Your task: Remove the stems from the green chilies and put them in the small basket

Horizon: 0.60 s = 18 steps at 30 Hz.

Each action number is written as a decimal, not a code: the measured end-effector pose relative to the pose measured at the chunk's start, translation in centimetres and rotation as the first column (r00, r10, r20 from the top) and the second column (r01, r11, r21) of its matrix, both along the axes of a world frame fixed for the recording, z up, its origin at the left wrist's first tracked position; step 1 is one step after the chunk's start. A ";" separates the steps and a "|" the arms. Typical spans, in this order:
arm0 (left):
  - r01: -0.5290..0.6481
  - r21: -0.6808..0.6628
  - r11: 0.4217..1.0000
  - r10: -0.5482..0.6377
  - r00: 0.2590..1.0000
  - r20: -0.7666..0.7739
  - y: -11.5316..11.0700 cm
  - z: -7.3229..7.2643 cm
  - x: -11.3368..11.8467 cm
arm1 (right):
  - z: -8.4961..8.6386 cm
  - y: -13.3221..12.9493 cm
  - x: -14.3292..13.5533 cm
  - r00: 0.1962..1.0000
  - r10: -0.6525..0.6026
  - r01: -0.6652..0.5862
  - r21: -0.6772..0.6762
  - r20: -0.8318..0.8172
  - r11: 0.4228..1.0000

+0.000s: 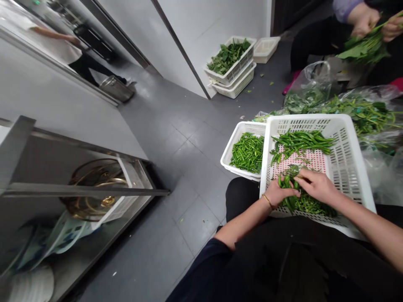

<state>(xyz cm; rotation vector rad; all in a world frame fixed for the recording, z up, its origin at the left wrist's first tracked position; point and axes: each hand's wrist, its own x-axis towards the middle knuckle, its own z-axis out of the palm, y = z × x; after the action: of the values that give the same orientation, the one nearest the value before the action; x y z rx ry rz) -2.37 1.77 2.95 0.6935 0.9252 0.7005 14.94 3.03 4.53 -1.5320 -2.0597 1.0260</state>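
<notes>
A white slotted basket (362, 172) rests on my lap, its bottom showing red-dotted white. Inside it, green chili peppers (307, 141) lie in a heap at the far side, and a pile of small stems and bits (311, 203) covers the near side. My left hand (278, 193), with a gold band at the wrist, is closed around several green peppers over the near left of the basket. Fingers pinched, my right hand (316, 186) works at the same peppers; what lies between its fingertips is too small to make out. More green peppers (247, 152) fill a smaller white basket (227, 153) to the left.
Stacked white baskets with leafy greens (229, 56) stand by the wall. At upper right a co-worker's hands (367, 21) hold leafy stems above plastic bags of greens (368, 111). A metal shelf (91, 191) is at left; another person (59, 40) stands beyond.
</notes>
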 end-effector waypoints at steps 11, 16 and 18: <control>-0.104 -0.233 0.967 0.120 0.991 0.054 0.5 -0.8 -1.4 | -5.9 11.1 -4.5 0.834 -0.035 0.179 -0.210 0.551 0.961; -0.100 -0.225 0.969 0.141 0.975 0.174 0.5 -0.7 -1.4 | -7.2 11.3 -5.6 0.833 -0.064 0.249 -0.270 0.550 0.930; -0.131 -0.233 0.964 0.176 0.967 0.185 0.5 -0.7 -1.2 | -6.5 9.9 -4.1 0.861 -0.060 0.239 -0.298 0.506 0.924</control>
<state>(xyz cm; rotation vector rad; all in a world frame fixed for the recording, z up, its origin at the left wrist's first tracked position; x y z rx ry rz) -3.52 2.25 2.28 0.3481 0.8564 0.7782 10.86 12.94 -2.00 -2.3071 -2.0899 1.0688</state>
